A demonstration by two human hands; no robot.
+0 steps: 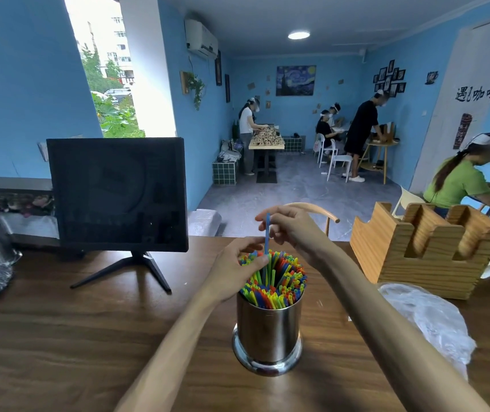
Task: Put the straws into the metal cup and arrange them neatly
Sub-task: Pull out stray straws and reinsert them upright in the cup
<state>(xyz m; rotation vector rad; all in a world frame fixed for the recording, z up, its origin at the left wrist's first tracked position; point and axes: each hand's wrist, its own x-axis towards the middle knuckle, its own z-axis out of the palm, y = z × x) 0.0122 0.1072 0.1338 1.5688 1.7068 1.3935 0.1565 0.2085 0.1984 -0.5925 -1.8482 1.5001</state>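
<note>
Item: blue straw [267,233], thin, plain, upright, its long axis near vertical, lower end already down among the straws [279,278] in the cup [269,331]. Right hand [289,226] pinches its top end from above; left hand [234,269] rests at the bundle's left edge, thumb and fingers closing on the blue straw's lower shaft. Both hands sit directly over the cup, the right higher; the likely next move is straight down. Bundle: red, yellow, green, blue, densely packed, fanning slightly outward. Cup: polished steel, flared base, standing on the table [89,337].
</note>
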